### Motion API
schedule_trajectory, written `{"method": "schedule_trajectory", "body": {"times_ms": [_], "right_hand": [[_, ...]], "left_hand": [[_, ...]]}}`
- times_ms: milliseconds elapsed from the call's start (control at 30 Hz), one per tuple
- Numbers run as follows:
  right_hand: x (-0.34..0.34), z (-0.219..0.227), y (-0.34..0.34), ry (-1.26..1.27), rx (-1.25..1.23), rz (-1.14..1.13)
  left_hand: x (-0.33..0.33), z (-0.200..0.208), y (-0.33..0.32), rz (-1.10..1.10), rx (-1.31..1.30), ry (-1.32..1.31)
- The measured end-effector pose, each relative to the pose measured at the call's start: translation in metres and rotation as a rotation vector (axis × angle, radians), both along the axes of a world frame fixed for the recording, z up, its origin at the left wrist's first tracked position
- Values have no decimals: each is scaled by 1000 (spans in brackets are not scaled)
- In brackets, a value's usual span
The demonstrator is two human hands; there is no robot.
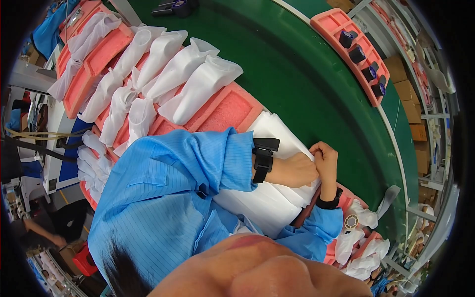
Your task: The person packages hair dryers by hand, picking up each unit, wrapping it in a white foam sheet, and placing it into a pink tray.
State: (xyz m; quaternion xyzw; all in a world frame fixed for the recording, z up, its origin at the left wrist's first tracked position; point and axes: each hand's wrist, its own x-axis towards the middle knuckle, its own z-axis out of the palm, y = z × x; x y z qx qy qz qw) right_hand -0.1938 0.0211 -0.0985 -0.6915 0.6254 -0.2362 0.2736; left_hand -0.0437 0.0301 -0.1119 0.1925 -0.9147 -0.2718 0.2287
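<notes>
A stack of thin white sheets or bags (pixel 277 131) lies in front of me on the bench, partly under my left forearm. My left hand (pixel 296 170), with a black strap on the wrist, rests at the stack's right edge, back upward and fingers curled. Against it, my right hand (pixel 326 161) is closed, with its fingertips bent together at the same edge. Whatever the two hands pinch between them is hidden. To the left, several items wrapped in white bags (pixel 205 84) lie in pink foam trays (pixel 232 106).
A green conveyor belt (pixel 297 74) curves past the far side. Across it stands a pink tray (pixel 363 74) holding several dark cylindrical parts (pixel 356 53). More white-wrapped items (pixel 366 260) sit in pink foam at right. Metal shelving with cardboard boxes (pixel 410 106) is beyond. A co-worker's arm (pixel 44 232) shows at left.
</notes>
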Motion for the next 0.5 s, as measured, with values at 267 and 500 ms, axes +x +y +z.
{"method": "schedule_trajectory", "body": {"times_ms": [267,500], "right_hand": [[0,0,0,-1,-3,0],[0,0,0,4,-7,3]], "left_hand": [[-1,-3,0,-12,-35,-2],[-2,-4,1,8,-10,3]]}}
